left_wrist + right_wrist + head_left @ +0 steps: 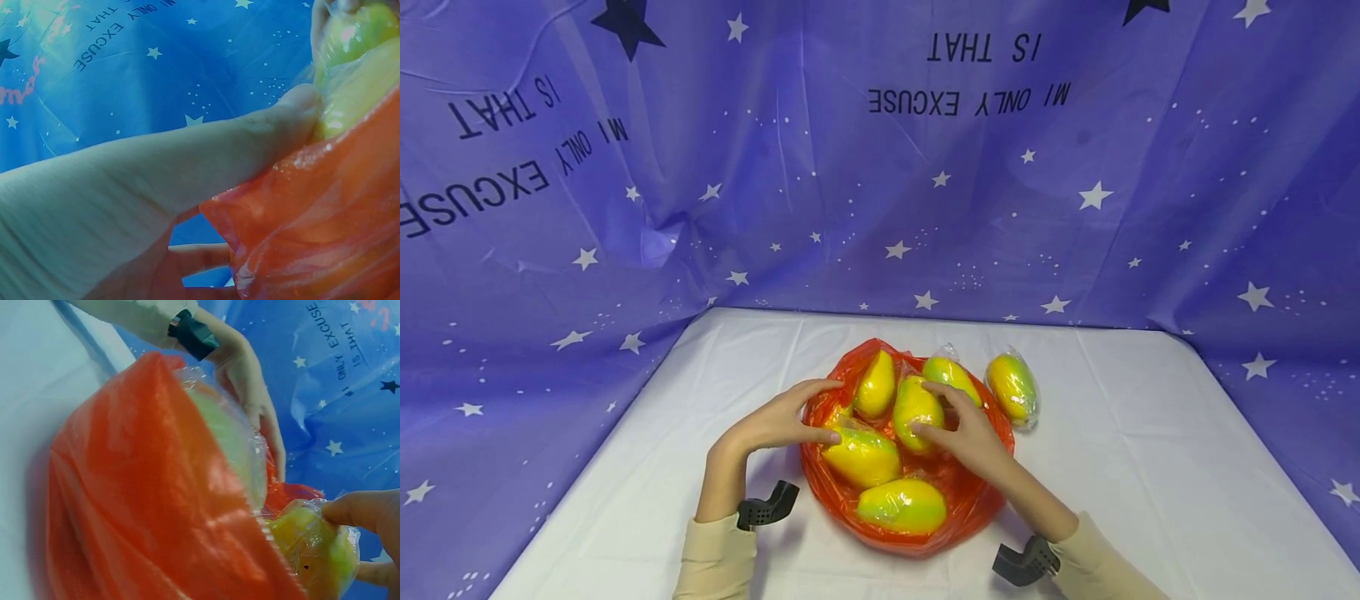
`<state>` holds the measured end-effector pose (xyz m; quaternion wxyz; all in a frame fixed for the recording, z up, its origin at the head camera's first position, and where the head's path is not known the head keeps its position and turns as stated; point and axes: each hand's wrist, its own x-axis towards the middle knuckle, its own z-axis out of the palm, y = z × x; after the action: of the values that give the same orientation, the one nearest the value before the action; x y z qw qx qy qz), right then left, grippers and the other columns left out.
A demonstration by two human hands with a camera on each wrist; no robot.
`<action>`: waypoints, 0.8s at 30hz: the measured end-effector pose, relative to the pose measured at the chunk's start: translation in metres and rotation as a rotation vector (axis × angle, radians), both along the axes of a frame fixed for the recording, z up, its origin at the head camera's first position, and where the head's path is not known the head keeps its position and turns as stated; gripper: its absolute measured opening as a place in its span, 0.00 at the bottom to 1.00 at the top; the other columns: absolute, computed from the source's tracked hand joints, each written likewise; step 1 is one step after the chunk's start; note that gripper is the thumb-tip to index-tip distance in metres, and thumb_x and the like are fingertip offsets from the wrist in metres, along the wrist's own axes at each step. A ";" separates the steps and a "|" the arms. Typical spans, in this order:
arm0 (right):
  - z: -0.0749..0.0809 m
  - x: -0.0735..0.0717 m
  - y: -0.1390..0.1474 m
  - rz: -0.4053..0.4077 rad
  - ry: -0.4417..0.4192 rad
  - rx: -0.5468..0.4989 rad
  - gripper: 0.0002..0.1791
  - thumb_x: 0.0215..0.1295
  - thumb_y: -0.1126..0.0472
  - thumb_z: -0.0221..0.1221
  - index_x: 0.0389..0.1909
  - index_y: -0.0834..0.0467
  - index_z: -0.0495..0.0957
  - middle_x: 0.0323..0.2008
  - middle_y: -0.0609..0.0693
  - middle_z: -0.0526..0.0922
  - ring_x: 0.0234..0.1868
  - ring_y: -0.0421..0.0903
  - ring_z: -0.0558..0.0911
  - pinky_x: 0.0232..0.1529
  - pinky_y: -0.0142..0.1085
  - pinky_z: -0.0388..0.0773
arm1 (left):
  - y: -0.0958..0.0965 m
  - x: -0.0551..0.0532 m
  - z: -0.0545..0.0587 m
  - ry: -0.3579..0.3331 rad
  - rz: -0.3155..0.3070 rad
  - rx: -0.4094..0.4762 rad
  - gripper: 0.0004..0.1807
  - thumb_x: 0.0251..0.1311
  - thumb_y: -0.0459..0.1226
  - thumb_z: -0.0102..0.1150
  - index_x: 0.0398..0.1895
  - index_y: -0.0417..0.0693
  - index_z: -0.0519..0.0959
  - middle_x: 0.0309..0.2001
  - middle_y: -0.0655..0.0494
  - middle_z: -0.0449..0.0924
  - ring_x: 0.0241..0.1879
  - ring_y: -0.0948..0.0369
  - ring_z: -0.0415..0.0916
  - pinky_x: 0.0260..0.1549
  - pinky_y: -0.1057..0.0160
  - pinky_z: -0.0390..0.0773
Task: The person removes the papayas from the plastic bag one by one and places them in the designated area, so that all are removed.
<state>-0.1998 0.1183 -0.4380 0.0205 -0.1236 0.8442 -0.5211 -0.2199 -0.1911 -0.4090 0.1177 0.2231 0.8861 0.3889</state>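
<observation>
A red plastic bag (906, 540) sits with its mouth spread, holding several yellow-green mangoes in clear wrap. My right hand (973, 437) pinches one wrapped mango (917, 414) between thumb and fingers, over the middle of the bag. In the right wrist view the thumb presses the wrap of that mango (312, 547). At the left rim my left hand (778, 417) holds the bag, its thumb over the edge by another mango (863, 458) and its fingers along the outside. The left wrist view shows that thumb (297, 103) against a wrapped mango, with the bag wall (312, 219) below.
One wrapped mango (1012, 387) lies outside the bag to its right, on the white tablecloth (1120, 467). A purple curtain with stars (895, 208) hangs behind and at both sides. Black camera mounts (767, 506) are strapped to both wrists.
</observation>
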 end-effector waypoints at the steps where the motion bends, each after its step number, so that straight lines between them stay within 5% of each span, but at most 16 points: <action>1: 0.001 0.001 0.002 -0.003 -0.009 -0.014 0.36 0.56 0.47 0.69 0.65 0.47 0.68 0.59 0.47 0.72 0.53 0.51 0.75 0.49 0.44 0.78 | 0.000 0.000 0.000 0.000 0.000 0.000 0.44 0.48 0.52 0.72 0.69 0.55 0.66 0.69 0.48 0.61 0.69 0.48 0.56 0.64 0.43 0.57; 24: 0.031 0.014 0.032 0.000 -0.112 -0.212 0.33 0.60 0.56 0.67 0.66 0.50 0.67 0.63 0.58 0.67 0.49 0.56 0.77 0.36 0.41 0.82 | 0.000 0.001 0.000 0.002 -0.001 -0.004 0.44 0.48 0.52 0.72 0.69 0.54 0.66 0.70 0.46 0.60 0.69 0.48 0.56 0.64 0.43 0.57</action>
<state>-0.1859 0.1506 -0.4070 0.0545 -0.0956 0.7820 -0.6135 -0.2193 -0.1907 -0.4087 0.1176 0.2236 0.8869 0.3867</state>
